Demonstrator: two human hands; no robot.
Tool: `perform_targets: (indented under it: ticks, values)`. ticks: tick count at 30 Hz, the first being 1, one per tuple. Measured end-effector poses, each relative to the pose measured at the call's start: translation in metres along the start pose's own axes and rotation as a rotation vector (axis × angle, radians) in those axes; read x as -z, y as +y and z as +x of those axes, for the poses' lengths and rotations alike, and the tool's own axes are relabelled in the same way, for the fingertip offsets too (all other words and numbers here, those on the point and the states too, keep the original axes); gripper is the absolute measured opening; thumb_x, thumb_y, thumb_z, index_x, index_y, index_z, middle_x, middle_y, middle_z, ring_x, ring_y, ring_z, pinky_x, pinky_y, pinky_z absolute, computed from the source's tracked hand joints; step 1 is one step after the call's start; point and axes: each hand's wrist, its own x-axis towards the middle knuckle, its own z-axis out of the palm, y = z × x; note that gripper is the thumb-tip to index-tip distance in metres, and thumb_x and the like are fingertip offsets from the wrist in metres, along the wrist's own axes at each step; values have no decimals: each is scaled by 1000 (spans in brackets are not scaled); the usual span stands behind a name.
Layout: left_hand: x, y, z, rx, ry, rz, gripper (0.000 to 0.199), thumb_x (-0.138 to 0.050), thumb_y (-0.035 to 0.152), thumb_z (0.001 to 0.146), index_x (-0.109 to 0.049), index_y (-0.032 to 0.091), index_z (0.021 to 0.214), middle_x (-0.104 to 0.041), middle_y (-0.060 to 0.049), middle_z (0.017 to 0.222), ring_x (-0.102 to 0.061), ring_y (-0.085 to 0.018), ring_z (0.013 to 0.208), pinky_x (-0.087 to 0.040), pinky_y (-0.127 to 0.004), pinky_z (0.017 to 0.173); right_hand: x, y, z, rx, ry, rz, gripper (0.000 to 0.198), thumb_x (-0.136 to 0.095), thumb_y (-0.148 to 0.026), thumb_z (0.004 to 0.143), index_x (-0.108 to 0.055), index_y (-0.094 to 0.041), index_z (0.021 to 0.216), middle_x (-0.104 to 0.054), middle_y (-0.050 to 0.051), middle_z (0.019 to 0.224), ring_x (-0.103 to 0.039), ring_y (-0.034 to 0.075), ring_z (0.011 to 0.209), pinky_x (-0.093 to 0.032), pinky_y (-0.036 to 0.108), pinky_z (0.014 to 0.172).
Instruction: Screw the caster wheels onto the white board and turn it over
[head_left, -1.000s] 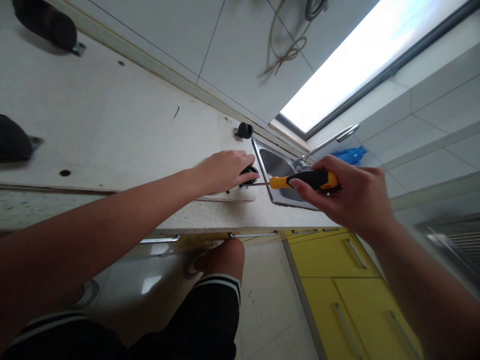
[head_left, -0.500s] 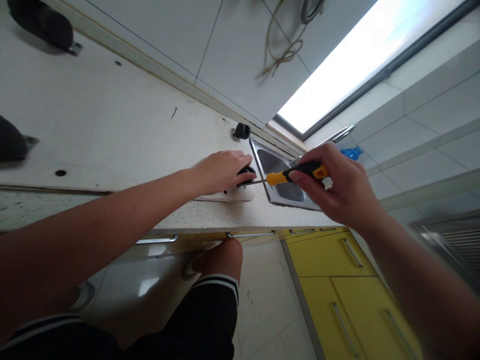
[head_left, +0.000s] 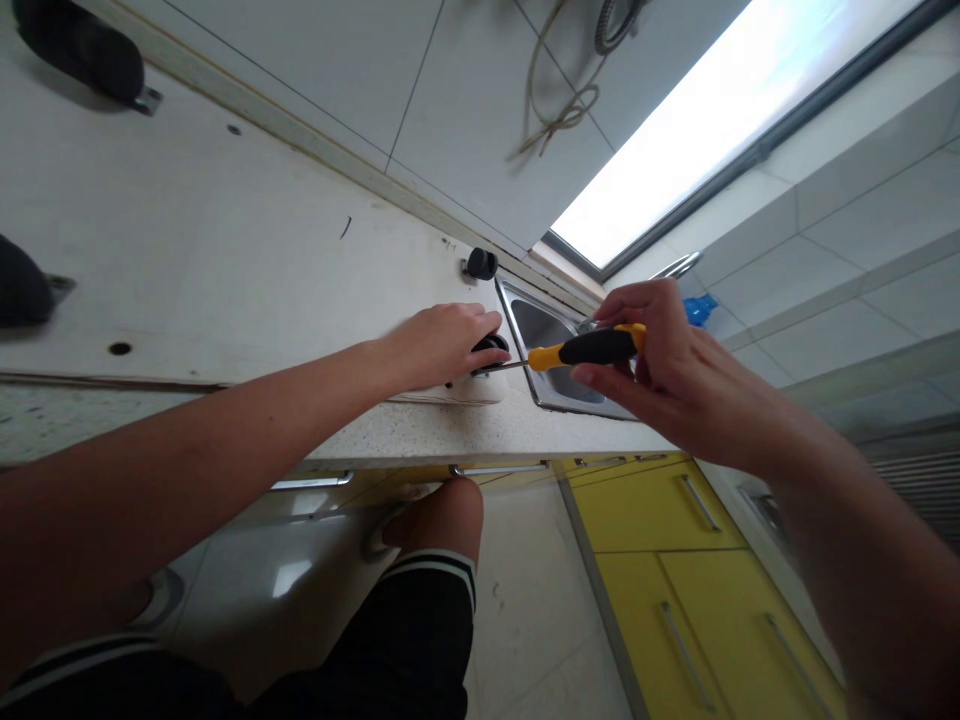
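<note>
My left hand (head_left: 448, 342) lies over the near right corner of a white board (head_left: 225, 230), its fingers closed round a small black caster wheel (head_left: 491, 346). In my right hand (head_left: 667, 370) is a screwdriver (head_left: 592, 348) with a yellow and black handle, lying nearly level. Its thin shaft points left and reaches the base of the caster beside my left thumb; the exact tip is hidden. My right thumb lies below the handle, with the fingers bent at its rear end. Another black caster (head_left: 481, 263) stands on the board's far right corner.
Two more black wheel fittings (head_left: 82, 55) stand on the board's left part. A steel sink (head_left: 536, 320) sits just right of it, with a blue object (head_left: 699, 310) beyond. The speckled countertop (head_left: 540, 432) edge runs above yellow cabinets (head_left: 675, 510). A tied cord (head_left: 570, 112) hangs behind.
My right hand has shifted its hold toward the rear of the screwdriver handle, baring more of the black grip. The left hand stays on the caster wheel. The view has shifted slightly.
</note>
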Motion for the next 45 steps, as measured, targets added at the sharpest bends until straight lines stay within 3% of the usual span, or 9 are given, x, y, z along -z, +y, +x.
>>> perform_targets:
  ticks: [5,9,14,18,22,26,31,36,45]
  values:
    - [1,1,0,10,-1,-3,42,-59,59,117,-71,19,119,-78,-14,114,-75,-32,102,-46,-40,79,-1,2,2,-117,150,-86,54,-57,-73,107,-62,-22,124,-77,10,88,-62,21,62,-42,37,58]
    - [2,1,0,12,-12,-7,44,-58,61,117,-71,19,118,-78,-14,114,-75,-32,102,-46,-40,79,-2,3,5,-11,-26,10,53,-63,-71,107,-59,-24,132,-76,6,89,-60,17,60,-46,35,61]
    - [1,1,0,3,-3,5,39,-60,56,117,-71,19,120,-79,-14,116,-75,-31,103,-47,-40,80,-15,-2,2,-101,274,-115,60,-70,-84,97,-64,-24,105,-70,5,76,-56,17,58,-41,35,59]
    - [1,1,-1,11,-7,-3,40,-60,58,116,-71,20,120,-78,-14,115,-75,-31,102,-47,-39,79,-20,-3,3,48,207,-67,53,-70,-70,105,-68,-25,132,-83,10,107,-62,16,65,-49,35,66]
    - [1,1,0,9,-13,-7,45,-59,61,117,-71,18,121,-78,-14,115,-74,-31,103,-47,-39,80,-18,5,5,-12,339,-73,46,-69,-70,105,-71,-24,108,-76,6,83,-64,19,65,-46,35,63]
    - [0,1,-1,3,-16,-6,45,-59,59,117,-72,16,123,-77,-14,114,-74,-30,101,-45,-38,77,-18,13,1,132,95,111,47,-78,-61,103,-68,-29,136,-84,7,112,-73,20,77,-55,36,66]
    - [1,2,-1,8,-20,-7,44,-59,57,118,-72,16,125,-77,-14,115,-74,-31,105,-45,-38,79,-31,11,-1,69,457,69,39,-91,-58,94,-70,-28,110,-77,1,85,-65,17,62,-48,34,57]
    - [2,3,-2,17,-33,-4,46,-58,59,118,-72,16,121,-77,-14,115,-73,-30,101,-45,-38,78,-33,12,2,184,292,178,43,-84,-49,101,-71,-32,139,-85,6,121,-77,20,81,-59,36,69]
    - [-1,5,-5,0,16,-9,37,-55,48,120,-74,16,124,-76,-13,119,-73,-30,108,-54,-40,87,-61,39,33,190,1062,271,37,-74,-59,98,-64,-26,83,-53,-2,66,-38,11,60,-26,35,60]
